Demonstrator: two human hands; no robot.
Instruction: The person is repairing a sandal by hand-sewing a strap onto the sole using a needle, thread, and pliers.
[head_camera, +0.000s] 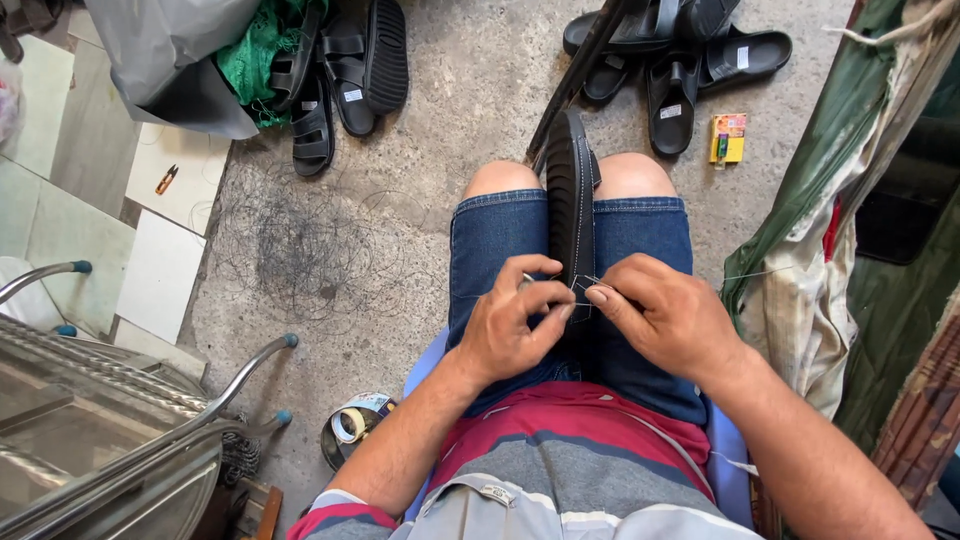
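A black sandal (570, 190) stands on edge between my knees, its sole rim showing a line of white stitching. My left hand (510, 325) pinches a thin metal needle or awl against the sandal's near end. My right hand (665, 315) grips white thread (745, 275) that runs off to the right from the same spot. Both hands rest over my blue denim shorts.
More black sandals lie in piles at the top left (340, 70) and top right (690, 60). A small yellow box (728, 138) lies on the concrete. A tin with tape rolls (350, 425) sits by my left arm. Metal rails (150, 420) stand at left, cloth bundles (860, 250) at right.
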